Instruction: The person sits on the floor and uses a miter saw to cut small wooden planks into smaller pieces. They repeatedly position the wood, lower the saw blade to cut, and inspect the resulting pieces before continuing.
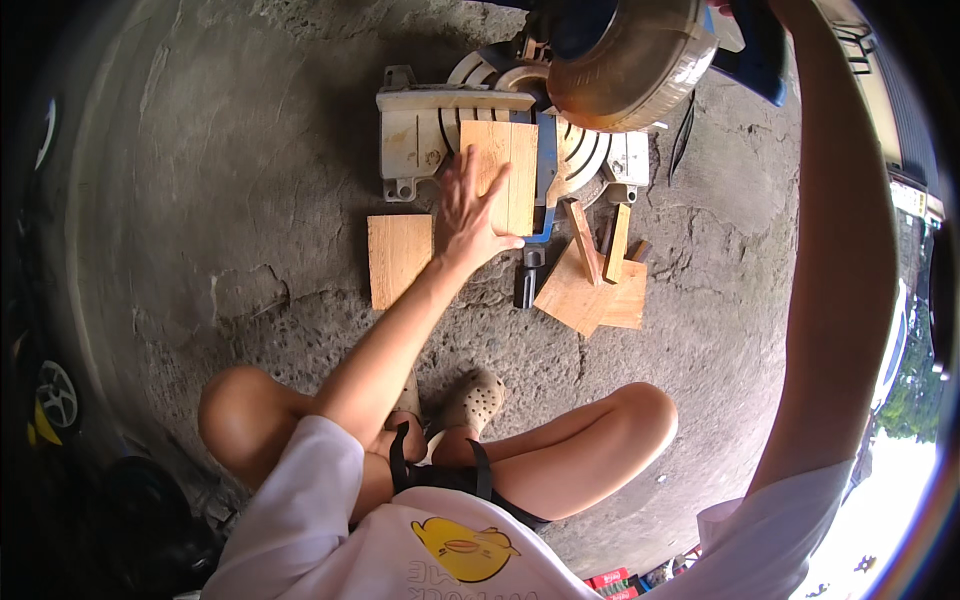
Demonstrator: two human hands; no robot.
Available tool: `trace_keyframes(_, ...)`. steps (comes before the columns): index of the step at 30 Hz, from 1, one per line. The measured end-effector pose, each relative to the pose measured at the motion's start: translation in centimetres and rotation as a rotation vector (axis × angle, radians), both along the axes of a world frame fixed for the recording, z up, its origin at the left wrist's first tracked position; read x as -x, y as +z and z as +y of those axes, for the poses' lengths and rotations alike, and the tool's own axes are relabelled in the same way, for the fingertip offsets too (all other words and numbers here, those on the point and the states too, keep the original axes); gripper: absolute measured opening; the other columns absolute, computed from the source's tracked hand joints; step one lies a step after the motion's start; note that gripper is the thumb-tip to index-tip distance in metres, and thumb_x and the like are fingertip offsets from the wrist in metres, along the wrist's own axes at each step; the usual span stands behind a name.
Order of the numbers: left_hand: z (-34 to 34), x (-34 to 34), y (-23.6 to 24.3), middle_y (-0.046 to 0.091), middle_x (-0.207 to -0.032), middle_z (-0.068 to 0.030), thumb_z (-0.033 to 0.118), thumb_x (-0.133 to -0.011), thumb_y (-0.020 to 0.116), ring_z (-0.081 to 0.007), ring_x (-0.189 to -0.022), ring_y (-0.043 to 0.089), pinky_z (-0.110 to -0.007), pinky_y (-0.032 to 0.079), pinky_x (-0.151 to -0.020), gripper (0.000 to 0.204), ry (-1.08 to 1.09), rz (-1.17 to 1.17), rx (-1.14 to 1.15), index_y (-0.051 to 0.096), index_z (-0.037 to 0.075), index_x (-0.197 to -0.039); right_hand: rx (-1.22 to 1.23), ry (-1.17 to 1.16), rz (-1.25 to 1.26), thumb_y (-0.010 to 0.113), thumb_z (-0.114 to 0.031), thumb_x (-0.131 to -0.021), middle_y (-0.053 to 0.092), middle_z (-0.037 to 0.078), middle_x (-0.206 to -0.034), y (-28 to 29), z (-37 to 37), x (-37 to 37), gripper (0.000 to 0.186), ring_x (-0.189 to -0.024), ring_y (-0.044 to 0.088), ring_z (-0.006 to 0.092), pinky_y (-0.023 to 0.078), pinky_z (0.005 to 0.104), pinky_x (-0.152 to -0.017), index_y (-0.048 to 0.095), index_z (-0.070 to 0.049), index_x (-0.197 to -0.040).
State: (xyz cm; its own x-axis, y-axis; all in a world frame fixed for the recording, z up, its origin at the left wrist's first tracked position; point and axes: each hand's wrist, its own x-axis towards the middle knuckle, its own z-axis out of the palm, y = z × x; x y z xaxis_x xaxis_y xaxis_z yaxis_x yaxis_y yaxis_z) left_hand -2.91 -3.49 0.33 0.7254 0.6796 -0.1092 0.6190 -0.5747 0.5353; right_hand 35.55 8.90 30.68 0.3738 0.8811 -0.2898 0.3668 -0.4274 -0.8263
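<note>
My left hand [472,215] lies with its fingers spread on a light wooden board [515,170], its thumb by the near edge. The board rests on the base [402,145] of a miter saw, next to the blue strip in its middle. Above and to the right is the raised saw head with its clear, dusty blade guard [630,75]. My right hand [724,7] is at the top edge, mostly out of view, with fingertips wrapped at the saw's blue handle [760,60].
Another wooden board [399,255] lies on the concrete floor [250,200] left of my forearm. To the right, narrow offcuts [584,240] rest on flat wood pieces [575,295]. My bent knees and a beige clog [475,400] are close below. A black cable [684,135] lies right of the saw.
</note>
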Motion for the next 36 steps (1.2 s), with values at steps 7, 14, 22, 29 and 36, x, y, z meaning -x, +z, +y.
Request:
trace_keyframes(7,4.1,0.1,-1.5,-0.004,-0.158,-0.0219,0.044,-0.056,0.087,-0.0375,-0.147,0.0,-0.056,0.007,-0.118,0.128,-0.284,0.293,-0.23,0.007,0.023,-0.154,0.034,-0.103,-0.106,0.056,-0.02,-0.089,0.064,0.017,-0.073,0.6,0.1,3.1,0.025,-0.052,0.063,0.0272,0.056,0.0389,-0.047,0.062,0.004,-0.094)
trace_keyframes(14,4.3,1.0,0.7,-0.002,-0.159,-0.0151,-0.006,-0.072,0.062,-0.0344,-0.147,0.004,-0.051,0.025,-0.116,0.102,-0.336,0.297,-0.218,0.009,0.023,-0.154,-0.048,-0.147,-0.245,0.058,-0.018,-0.089,0.065,0.018,-0.076,0.4,-1.0,4.5,0.023,-0.051,0.063,0.0271,0.056,0.0416,-0.043,0.062,0.004,-0.094)
trace_keyframes(22,6.4,3.1,6.3,0.057,-0.132,-0.0077,-0.007,-0.073,0.071,-0.0256,-0.125,0.052,-0.035,0.04,-0.111,0.053,-0.143,-0.362,0.24,0.062,0.011,-0.122,-0.109,-0.043,-0.098,0.059,-0.016,-0.091,0.067,0.017,-0.078,-1.2,-0.4,1.2,0.021,-0.052,0.063,0.031,0.054,0.042,-0.041,0.065,0.004,-0.086)
trace_keyframes(29,12.3,6.9,7.8,0.064,-0.112,-0.0108,0.039,-0.087,0.069,-0.0205,-0.098,0.064,-0.033,0.057,-0.081,0.056,0.144,-0.451,0.793,0.054,0.001,-0.126,-0.067,0.737,-1.802,0.056,-0.016,-0.089,0.068,0.012,-0.091,-3.4,3.1,-3.7,0.017,-0.084,0.066,0.0252,0.052,0.0338,-0.074,0.072,-0.011,-0.089)
trace_keyframes(36,7.6,6.8,1.1,0.057,-0.126,-0.0081,0.028,-0.092,0.063,-0.0242,-0.115,0.058,-0.047,0.05,-0.098,0.042,0.529,-0.69,1.24,0.051,0.01,-0.128,0.002,0.427,-1.272,0.057,-0.017,-0.089,0.068,0.014,-0.087,-3.8,4.5,-6.4,0.017,-0.076,0.066,0.0275,0.053,0.036,-0.067,0.071,-0.008,-0.091)
